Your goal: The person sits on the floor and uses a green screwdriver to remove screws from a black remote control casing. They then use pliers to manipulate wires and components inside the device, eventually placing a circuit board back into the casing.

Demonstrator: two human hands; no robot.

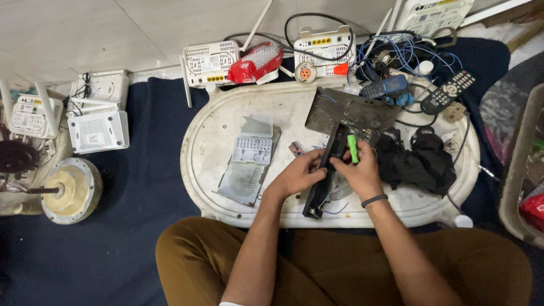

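Note:
A long black device casing (324,175) stands on edge on the white oval tray (209,164), joined at its far end to a dark metal plate (351,113). My left hand (297,174) grips the casing from the left side. My right hand (358,170) is closed on a green-handled screwdriver (352,148) and rests against the casing's right side. A black band circles my right wrist.
A grey metal panel (246,170) under a clear plastic screw box (255,148) lies left of my hands. Black cloth (416,161) lies on the right. Behind are white routers (211,62), a remote (449,90), a blue phone (384,88) and tangled wires (402,54). A fan motor (71,190) sits far left.

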